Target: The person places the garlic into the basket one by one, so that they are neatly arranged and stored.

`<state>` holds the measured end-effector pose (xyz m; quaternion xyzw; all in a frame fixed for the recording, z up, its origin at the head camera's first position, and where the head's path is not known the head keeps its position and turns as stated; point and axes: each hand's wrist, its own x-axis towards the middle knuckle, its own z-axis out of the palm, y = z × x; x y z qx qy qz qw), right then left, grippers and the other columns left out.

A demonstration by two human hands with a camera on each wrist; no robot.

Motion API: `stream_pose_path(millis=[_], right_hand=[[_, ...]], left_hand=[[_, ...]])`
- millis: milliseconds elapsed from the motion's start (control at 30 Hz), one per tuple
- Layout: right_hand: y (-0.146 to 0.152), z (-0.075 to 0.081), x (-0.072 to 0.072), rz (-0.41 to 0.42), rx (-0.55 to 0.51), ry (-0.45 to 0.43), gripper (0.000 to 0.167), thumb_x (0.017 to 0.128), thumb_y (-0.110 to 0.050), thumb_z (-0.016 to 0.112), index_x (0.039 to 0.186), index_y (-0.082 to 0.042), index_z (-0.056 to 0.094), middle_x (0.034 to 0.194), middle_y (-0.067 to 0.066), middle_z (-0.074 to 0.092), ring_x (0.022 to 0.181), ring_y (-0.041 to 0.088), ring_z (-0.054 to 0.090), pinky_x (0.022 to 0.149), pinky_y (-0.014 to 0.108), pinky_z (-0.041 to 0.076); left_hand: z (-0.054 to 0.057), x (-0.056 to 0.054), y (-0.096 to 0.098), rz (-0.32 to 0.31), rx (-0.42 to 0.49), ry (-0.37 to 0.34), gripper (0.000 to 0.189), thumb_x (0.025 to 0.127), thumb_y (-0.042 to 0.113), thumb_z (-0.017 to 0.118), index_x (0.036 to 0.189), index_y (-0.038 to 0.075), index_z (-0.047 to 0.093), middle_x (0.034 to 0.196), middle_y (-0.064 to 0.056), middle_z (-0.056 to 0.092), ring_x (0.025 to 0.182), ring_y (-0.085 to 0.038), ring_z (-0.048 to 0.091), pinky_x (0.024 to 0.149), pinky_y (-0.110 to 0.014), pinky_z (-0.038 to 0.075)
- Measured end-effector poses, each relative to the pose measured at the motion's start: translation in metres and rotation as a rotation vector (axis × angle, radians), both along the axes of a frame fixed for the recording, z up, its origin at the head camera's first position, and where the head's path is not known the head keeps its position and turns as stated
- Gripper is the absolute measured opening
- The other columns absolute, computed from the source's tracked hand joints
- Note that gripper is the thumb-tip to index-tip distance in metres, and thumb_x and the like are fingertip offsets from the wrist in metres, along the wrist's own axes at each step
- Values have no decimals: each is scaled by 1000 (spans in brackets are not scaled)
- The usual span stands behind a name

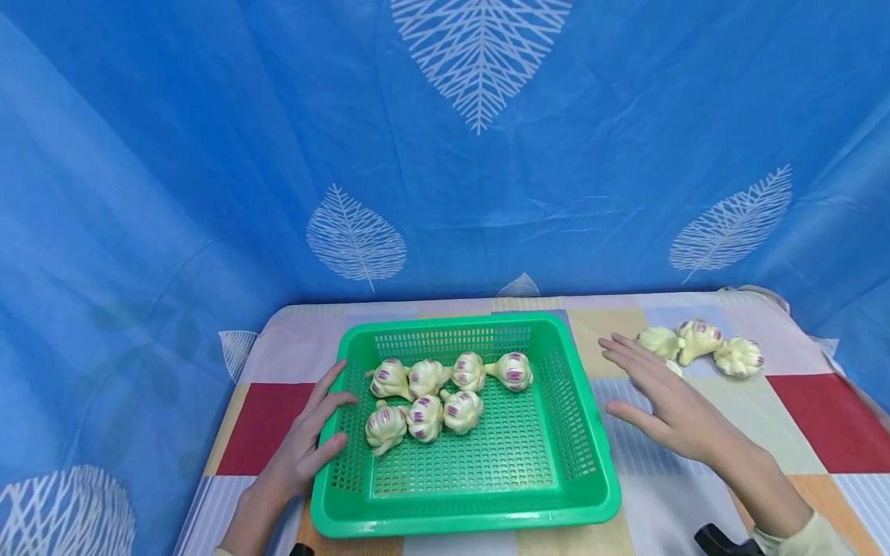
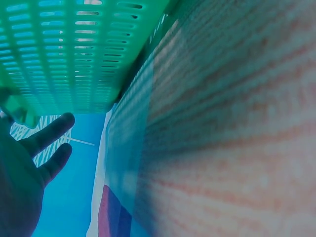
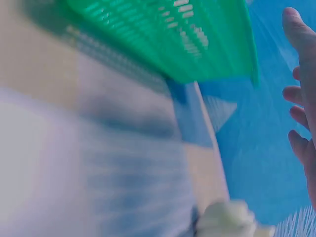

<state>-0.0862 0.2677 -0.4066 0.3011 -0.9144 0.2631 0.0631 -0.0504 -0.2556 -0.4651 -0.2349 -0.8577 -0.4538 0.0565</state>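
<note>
A green plastic basket (image 1: 464, 516) with perforated walls sits on the table and holds several garlic bulbs (image 1: 424, 418), grouped toward its back and left. At its left rim is my left hand (image 1: 300, 448), fingers spread and fingertips overlapping the rim in the head view. The left wrist view shows this hand (image 2: 29, 173) with extended fingers beneath the basket wall (image 2: 64, 59). My right hand (image 1: 670, 409) is held out with straight fingers, right of the basket, and nothing is in it. Beyond its fingertips lie several more garlic bulbs (image 1: 698, 340), one partly hidden by the hand.
A patchwork-patterned cloth (image 1: 702, 494) covers the table. Blue curtains (image 1: 584, 232) with white leaf prints hang behind and at both sides, close to the table's back edge. In the right wrist view, a blurred garlic bulb (image 3: 227, 219) shows near the bottom.
</note>
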Motion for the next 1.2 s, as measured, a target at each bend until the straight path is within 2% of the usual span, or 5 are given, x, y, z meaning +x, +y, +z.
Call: stream_pose_path(millis=[367,633,933,1067,1200], right_hand=[[51,-37,37,-227,-166,37,79,79,0,81,150,-6,47,152,11,47,143,0,29,108,7,18],[87,-61,58,-499,-392,-53,69,83,7,78,145,-5,53,141,-12,55,129,-6,46,97,5,36],[130,-86,55,-711,-597,-140,65,84,10,76,143,-4,54,132,-13,59,115,-10,55,85,6,42],[142,-91,50,-785,-575,-151,66,86,4,76,147,-4,50,129,-20,57,113,-12,53,85,4,41],[151,-96,45,-879,-489,-245,74,92,-16,75,155,-7,38,151,-2,49,128,-6,47,87,3,38]], left_hand=[[-1,-2,2,0,7,-6,41,85,20,59,124,9,60,166,-8,19,146,-26,24,89,-39,56],[1,-3,3,-12,7,-5,42,84,19,58,125,9,59,166,-9,18,146,-27,24,91,-40,55],[-3,0,-3,-3,6,9,42,85,17,56,125,8,59,166,-8,18,146,-25,24,93,-40,53],[-2,-1,-3,-7,7,7,42,84,17,56,125,8,59,166,-9,17,146,-24,23,92,-40,54],[-1,-2,-2,-8,5,9,42,84,17,56,125,8,59,166,-8,17,146,-24,23,92,-41,54]])
